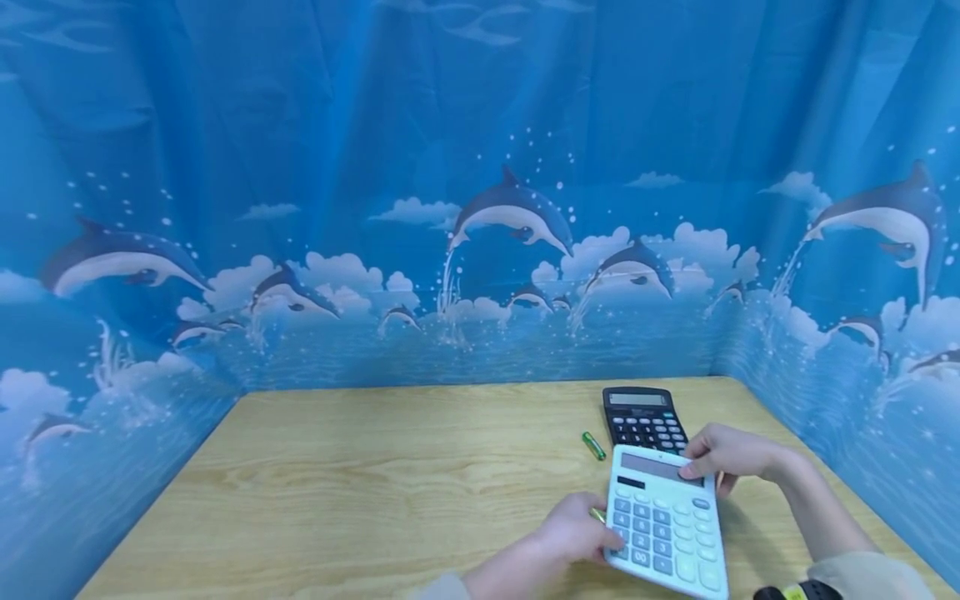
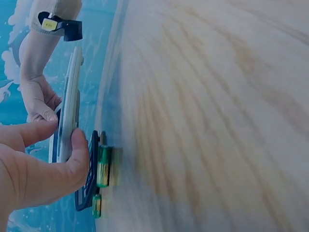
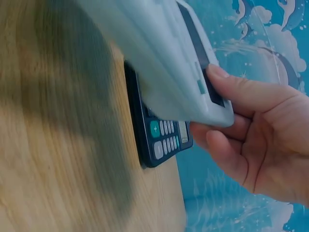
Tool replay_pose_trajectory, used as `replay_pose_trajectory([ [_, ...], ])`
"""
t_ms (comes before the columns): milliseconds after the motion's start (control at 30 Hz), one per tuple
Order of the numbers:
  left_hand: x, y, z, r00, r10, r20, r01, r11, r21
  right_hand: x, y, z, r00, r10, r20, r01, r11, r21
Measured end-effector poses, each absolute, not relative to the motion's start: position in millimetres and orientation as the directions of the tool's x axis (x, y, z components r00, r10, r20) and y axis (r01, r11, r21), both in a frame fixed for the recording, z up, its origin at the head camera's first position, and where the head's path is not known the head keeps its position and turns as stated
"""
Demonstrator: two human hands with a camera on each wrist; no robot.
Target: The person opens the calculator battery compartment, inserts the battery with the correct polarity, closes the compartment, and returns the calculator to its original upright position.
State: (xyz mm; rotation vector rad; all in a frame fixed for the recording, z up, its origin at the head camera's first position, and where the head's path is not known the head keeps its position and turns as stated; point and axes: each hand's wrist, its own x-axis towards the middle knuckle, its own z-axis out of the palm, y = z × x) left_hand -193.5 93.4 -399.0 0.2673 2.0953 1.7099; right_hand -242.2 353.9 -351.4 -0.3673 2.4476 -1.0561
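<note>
A white calculator (image 1: 663, 521) is held up off the table, tilted, with its keys and display facing the head camera. My left hand (image 1: 573, 532) pinches its left edge near the lower keys. At the upper right corner my right hand (image 1: 733, 454) grips it, thumb on the display and fingers underneath. Behind it a black calculator (image 1: 645, 421) lies on the table, its lower part covered by the white one. One green battery (image 1: 593, 446) lies left of the black calculator. Another green battery (image 2: 103, 166) lies on the table close to my left hand, mostly hidden in the head view.
The wooden table (image 1: 360, 483) stretches out to the left of my hands. A blue curtain (image 1: 360, 192) printed with dolphins stands along its back and both sides. A black band (image 1: 798, 592) sits on my right wrist.
</note>
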Motion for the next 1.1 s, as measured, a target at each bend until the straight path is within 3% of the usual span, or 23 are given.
replay_pose_trajectory([
  [400, -212, 73, -382, -0.924, 0.331, -0.191, -0.089, 0.301, 0.95, -250, 330, -346, -0.9, -0.382, -0.212, -0.104, 0.659, -0.745],
  [1100, -239, 14, -359, -0.923, 0.371, -0.103, 0.037, 0.35, 0.936, -264, 279, -344, -0.903, -0.4, -0.155, -0.154, 0.64, -0.752],
])
